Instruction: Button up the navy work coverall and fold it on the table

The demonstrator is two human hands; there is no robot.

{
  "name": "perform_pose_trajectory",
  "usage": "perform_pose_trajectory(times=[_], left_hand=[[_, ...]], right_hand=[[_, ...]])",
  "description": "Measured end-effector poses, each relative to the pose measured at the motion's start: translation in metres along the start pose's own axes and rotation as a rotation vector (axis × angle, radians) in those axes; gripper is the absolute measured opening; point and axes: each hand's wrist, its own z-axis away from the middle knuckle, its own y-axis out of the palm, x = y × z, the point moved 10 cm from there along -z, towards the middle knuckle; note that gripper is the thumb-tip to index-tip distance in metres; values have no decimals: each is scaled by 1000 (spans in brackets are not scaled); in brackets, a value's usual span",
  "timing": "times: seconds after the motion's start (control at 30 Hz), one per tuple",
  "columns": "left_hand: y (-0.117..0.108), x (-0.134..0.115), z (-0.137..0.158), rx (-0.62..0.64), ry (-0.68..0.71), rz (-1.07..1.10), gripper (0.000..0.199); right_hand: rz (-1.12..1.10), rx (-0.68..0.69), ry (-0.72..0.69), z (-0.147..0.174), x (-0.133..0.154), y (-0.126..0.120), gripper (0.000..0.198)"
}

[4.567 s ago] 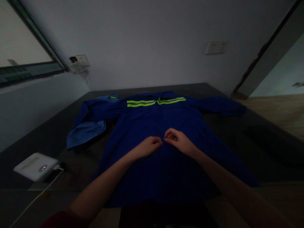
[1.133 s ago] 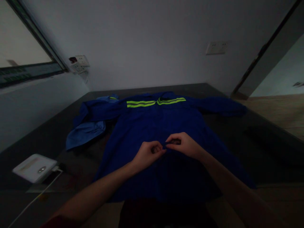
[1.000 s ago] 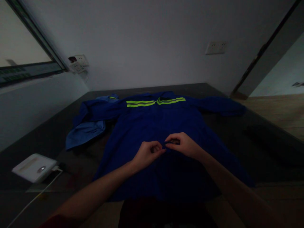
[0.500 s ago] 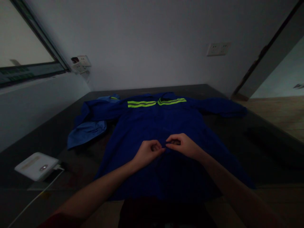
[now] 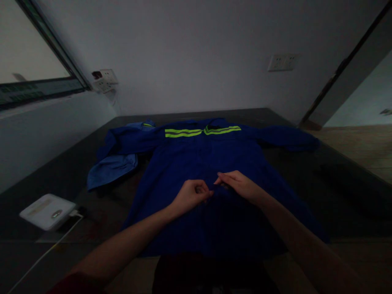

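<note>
A dark blue work jacket with yellow-green reflective strips across its chest lies spread, front up, on a dark table. Its collar points to the wall and its sleeves reach out to both sides. My left hand pinches the jacket's front near the middle line, thumb against fingers. Just to the right, my right hand has its thumb and fingertips together at the same front edge. The dim light hides the exact bit of cloth or fastener between the fingertips.
A lighter blue garment lies partly under the jacket's sleeve at left. A white box-shaped device with a plugged-in white cable sits at the left. Wall sockets are on the back wall. A dark item lies at right.
My right hand's fingers have shifted, the thumb and index now straighter and closer together. My left hand keeps its pinch in nearly the same place. The jacket lies as before.
</note>
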Motion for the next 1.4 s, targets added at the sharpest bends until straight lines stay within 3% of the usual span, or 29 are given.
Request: perform_pose_trajectory(times=[0.17,0.33,0.6,1.0,1.1,1.23,1.4], left_hand=[[4,-1,3,53,-26,48,26],[9,1,4,125,-32,101,8],[11,8,6,152,-41,43,5],[-4,-18,11,-29,265,-600,9],[-5,-20,12,-40,315,-618,8],[-8,-31,17,-75,440,-601,24],[-4,-46,26,-77,603,-640,16]], right_hand=[[-41,50,48,-2,-9,5,32],[-66,101,94,-1,-15,13,30],[88,81,61,-2,-13,16,21],[253,98,-72,3,6,22,10],[219,117,-59,3,6,23,12],[136,122,5,1,-2,21,19],[-11,120,60,-1,-12,20,24]])
